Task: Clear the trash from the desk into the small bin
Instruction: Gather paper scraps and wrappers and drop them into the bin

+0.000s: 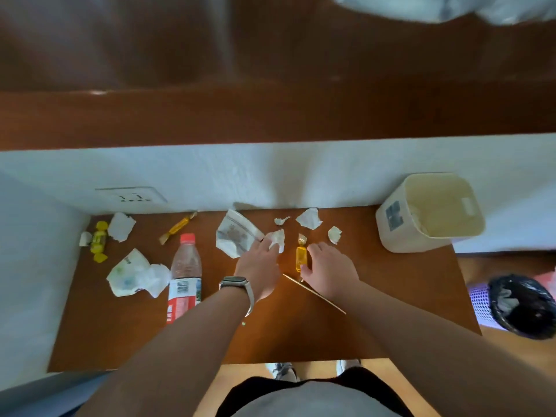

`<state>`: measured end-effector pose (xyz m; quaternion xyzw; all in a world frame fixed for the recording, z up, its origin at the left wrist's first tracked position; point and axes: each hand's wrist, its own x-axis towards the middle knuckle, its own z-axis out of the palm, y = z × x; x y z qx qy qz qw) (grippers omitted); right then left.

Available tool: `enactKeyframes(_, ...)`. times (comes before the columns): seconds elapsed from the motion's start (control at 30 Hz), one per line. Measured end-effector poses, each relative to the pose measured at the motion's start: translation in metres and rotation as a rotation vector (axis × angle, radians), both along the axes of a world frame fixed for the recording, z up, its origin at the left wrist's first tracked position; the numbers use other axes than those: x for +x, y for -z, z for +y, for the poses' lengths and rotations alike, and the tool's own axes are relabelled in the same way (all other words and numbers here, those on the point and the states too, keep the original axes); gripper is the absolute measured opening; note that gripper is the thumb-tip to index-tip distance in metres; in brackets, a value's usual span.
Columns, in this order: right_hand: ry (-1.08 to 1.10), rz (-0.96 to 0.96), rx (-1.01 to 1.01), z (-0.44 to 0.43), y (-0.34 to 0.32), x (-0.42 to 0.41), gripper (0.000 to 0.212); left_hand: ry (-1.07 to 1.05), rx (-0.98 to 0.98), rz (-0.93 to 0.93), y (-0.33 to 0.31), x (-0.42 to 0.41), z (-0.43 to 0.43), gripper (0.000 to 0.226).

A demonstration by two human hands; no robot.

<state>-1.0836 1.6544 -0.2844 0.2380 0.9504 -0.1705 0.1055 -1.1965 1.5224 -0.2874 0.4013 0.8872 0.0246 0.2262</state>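
Note:
A small cream bin point(400, 236) stands at the desk's back right corner, tilted open toward me. My left hand point(258, 266), with a watch on the wrist, has its fingertips on a small white paper scrap point(278, 237) beside a crumpled printed wrapper point(234, 236). My right hand point(329, 267) has thumb and forefinger at either side of an orange candy wrapper point(301, 257). A thin wooden stick point(316, 293) runs under my right wrist. More white scraps point(309, 218) lie near the wall.
On the brown desk point(391, 296) the left half holds a plastic bottle point(184, 275) with a red cap, crumpled tissue point(135, 273), a yellow candy point(98, 240), another orange wrapper point(177, 227) and a paper wad point(122, 225). A purple floor bin point(523, 305) with black liner stands to the right.

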Motion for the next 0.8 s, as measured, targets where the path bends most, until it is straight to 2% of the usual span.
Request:
enactKeyframes(0.23, 0.173, -0.078, -0.036, -0.020, 0.016, -0.017, 0.052, 0.014, 0.147, 0.045, 0.012, -0.002, -0.028, 0.041)
enactKeyframes(0.47, 0.252, -0.143, -0.120, -0.028, 0.018, -0.017, 0.049, -0.102, 0.241, 0.015, 0.018, -0.001, -0.049, 0.019)
enactKeyframes(0.53, 0.258, -0.146, -0.148, -0.027, 0.019, -0.014, 0.041, -0.146, 0.252, -0.006, 0.017, 0.000, -0.050, 0.018)
enactKeyframes(0.67, 0.234, -0.159, -0.154, -0.024, 0.017, -0.004, 0.012, -0.184, 0.286, -0.057, 0.014, 0.002, -0.052, 0.017)
enactKeyframes(0.8, 0.231, -0.132, -0.146, -0.019, 0.005, 0.007, 0.005, -0.222, 0.333, -0.098, 0.006, 0.006, -0.048, 0.016)
